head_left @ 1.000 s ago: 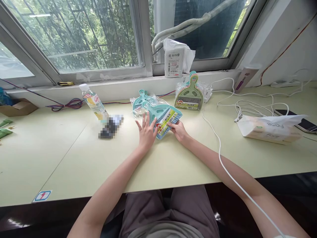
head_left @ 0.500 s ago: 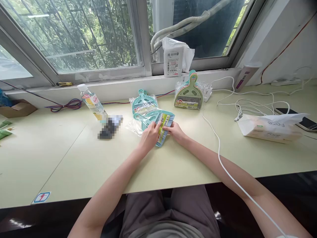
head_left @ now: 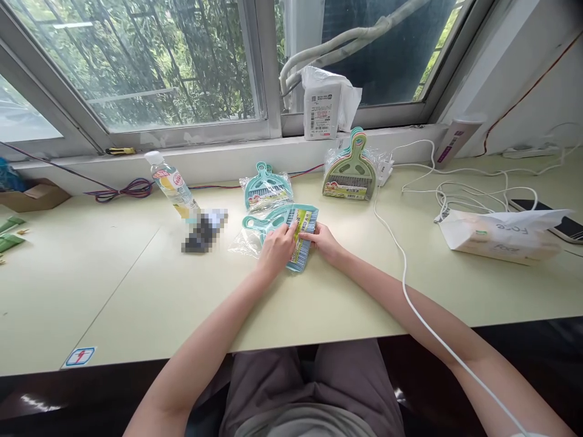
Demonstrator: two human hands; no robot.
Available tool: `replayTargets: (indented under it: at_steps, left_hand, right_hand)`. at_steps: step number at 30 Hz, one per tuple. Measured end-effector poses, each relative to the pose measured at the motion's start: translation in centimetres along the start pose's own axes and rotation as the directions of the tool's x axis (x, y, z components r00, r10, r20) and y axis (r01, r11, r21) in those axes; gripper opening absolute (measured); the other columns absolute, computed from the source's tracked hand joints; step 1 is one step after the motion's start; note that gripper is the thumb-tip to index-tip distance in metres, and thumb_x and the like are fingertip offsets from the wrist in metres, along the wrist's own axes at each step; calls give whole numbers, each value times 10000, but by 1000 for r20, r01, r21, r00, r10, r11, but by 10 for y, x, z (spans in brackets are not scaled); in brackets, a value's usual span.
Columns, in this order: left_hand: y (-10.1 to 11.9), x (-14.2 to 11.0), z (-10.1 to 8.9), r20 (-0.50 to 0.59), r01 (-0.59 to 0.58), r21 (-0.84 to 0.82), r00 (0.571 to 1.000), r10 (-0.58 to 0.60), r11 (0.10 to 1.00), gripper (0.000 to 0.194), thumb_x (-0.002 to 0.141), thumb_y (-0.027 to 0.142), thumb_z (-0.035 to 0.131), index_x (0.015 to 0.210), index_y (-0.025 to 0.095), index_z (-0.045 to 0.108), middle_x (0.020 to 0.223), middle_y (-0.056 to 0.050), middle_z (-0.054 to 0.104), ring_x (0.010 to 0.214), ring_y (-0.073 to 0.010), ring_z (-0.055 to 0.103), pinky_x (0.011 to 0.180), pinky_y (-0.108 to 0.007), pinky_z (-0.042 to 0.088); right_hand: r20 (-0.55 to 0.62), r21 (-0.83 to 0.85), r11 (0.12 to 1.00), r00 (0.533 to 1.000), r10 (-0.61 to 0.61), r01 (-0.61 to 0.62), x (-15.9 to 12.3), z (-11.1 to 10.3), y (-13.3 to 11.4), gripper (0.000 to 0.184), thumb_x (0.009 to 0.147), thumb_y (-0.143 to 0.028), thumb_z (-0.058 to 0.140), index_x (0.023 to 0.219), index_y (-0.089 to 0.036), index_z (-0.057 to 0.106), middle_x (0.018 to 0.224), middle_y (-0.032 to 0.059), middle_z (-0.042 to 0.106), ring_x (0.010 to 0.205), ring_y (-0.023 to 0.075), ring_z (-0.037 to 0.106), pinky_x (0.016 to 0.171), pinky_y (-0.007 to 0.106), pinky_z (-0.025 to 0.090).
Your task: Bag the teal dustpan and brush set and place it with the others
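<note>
A teal mini dustpan and brush set (head_left: pixel 306 258) with blue bristles and a yellow-green label lies tilted on the table, its handle pointing left. My left hand (head_left: pixel 277 247) grips it near the middle, fingers pressed on the label. On the other side, my right hand (head_left: pixel 326 244) pinches its right edge between thumb and fingers. Loose clear plastic (head_left: pixel 243 244) spreads beside the handle. Just behind lies another teal dustpan set (head_left: pixel 266 185) in clear wrapping. A stack of several dustpan sets (head_left: pixel 351 170), green one in front, leans near the wall.
A drink bottle (head_left: pixel 175 188) stands at left by a pixelated dark item (head_left: pixel 203 233). A white cable (head_left: pixel 401 261) runs over my right arm. At right are a tissue pack (head_left: pixel 496 240) and a phone (head_left: pixel 569 226). Another tissue pack (head_left: pixel 321 112) stands on the sill.
The held dustpan set has turned slightly, its bristle end now more upright in view. Both hands keep nearly the same grip. The camera view has shifted a little.
</note>
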State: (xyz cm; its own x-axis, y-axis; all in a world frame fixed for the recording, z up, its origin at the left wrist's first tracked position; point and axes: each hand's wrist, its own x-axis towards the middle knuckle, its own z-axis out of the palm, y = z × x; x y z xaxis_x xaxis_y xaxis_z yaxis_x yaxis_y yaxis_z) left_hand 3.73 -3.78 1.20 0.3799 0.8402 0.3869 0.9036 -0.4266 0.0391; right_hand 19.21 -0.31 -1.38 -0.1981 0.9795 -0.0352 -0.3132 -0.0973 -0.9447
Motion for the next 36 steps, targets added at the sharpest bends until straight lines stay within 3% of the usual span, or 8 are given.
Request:
replayTargets:
  at_steps: [9,16,22,28,33,36]
  left_hand:
    - [-2,-2,1,-46,-34,-24,998,33,999,444,936,176,375,1356,148,518,969,-82,624,866,-193,609,795,-302,458]
    - [-7,0,-3,1,-110,18,994,110,994,434,960,261,441,1376,151,495,1038,-110,585,968,-234,578,846,-359,449]
    - [-10,3,1,1,-47,-39,999,47,998,478,920,293,568,1383,208,487,1088,-106,547,1022,-243,560,849,-358,468]
    - [-5,0,6,-66,-19,-112,998,12,994,398,976,290,458,1359,193,500,1060,-97,552,966,-207,584,812,-304,487]
    - [-6,0,2,-74,82,-170,993,-96,982,435,1000,286,386,1423,187,415,1030,-79,577,868,-176,603,715,-259,488]
    - [-9,1,2,-61,70,-150,995,-80,986,420,1002,246,355,1405,174,444,1027,-84,588,860,-173,614,686,-245,483]
  right_hand:
    - [11,-44,999,1000,3,-3,-3,2,0,496,534,-252,867,972,-187,645,952,43,734,822,203,686,699,311,562]
    - [9,11,1000,1000,-9,9,-2,0,0,500,519,-247,872,965,-186,655,952,37,732,826,201,684,726,314,566]
    - [-24,16,1000,1000,-16,17,-3,1,-2,513,532,-275,876,986,-186,654,988,52,733,856,213,685,714,312,571]
    - [-9,-7,1000,1000,-13,13,-5,1,-3,455,584,-309,842,987,-197,663,981,46,731,862,212,687,724,316,569]
    - [4,-31,999,1000,-8,9,-6,2,-4,465,561,-313,859,967,-203,659,972,37,737,852,209,688,708,312,566]
    - [22,-40,999,1000,9,-8,-7,3,-6,489,547,-340,873,967,-199,665,954,40,740,826,208,688,694,313,565]
